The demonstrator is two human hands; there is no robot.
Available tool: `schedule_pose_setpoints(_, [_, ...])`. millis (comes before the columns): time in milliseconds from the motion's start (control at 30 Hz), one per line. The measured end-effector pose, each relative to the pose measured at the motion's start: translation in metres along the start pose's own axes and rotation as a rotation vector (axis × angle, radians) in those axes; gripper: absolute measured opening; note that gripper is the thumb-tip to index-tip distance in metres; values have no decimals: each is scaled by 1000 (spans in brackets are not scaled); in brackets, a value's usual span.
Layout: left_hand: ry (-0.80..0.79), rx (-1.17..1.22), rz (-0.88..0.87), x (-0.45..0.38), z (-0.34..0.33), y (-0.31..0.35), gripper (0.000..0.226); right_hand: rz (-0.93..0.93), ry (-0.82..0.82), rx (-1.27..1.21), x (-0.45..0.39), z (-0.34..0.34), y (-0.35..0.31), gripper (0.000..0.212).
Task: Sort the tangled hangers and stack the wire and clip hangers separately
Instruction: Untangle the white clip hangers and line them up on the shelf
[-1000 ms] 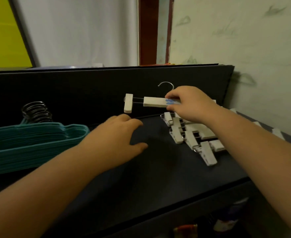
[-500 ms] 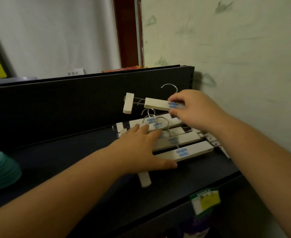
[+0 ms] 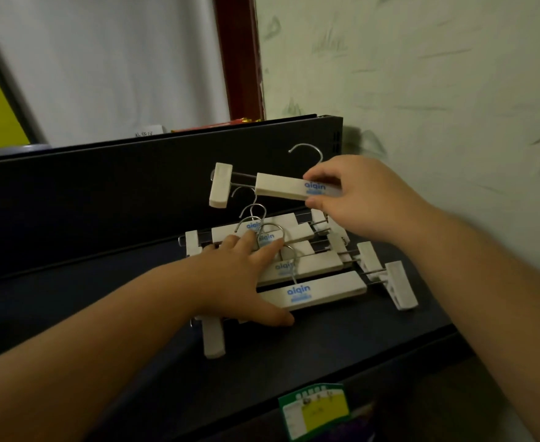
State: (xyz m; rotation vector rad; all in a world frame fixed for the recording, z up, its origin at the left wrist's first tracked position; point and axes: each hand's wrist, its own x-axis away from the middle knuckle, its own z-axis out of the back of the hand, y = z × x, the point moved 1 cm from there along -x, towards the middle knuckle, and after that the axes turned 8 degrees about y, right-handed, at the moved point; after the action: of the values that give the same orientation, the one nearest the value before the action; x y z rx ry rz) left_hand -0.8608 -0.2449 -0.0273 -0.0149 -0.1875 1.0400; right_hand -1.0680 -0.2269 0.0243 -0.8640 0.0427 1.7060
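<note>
Overhead, clip hanger in right hand

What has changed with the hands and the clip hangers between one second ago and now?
The left hand moved from the bare shelf onto the pile of clip hangers and now presses it. The view swung right, so the teal hangers left the frame. The right hand still holds one clip hanger above the pile.

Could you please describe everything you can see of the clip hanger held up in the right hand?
The raised clip hanger has a white bar printed "aiqin" in blue, a metal hook on top and thin metal rods running to a white clip at its left end. The right hand pinches its bar, holding it roughly level above the stack, touching nothing else.
</note>
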Motion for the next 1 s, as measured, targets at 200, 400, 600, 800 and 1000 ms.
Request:
schedule_pose_setpoints(200, [20,-7,-7,-16,2,16,118,11,-17,4,-2,7,10,31])
schedule_pose_setpoints(400, [21,3,31,-32,3,28,121,12,-12,13,-6,9,11,31])
schedule_pose_setpoints(600, [79,73,21,-6,10,22,120,49,-34,41,-11,0,-8,31])
schedule_pose_setpoints(800, [329,179,151,76,3,-49,89,123,-83,20,-26,-30,-56,28])
schedule_pose_setpoints(1000, [415,207,418,159,-36,-140,75,204,-192,-19,-43,-92,-128,30])
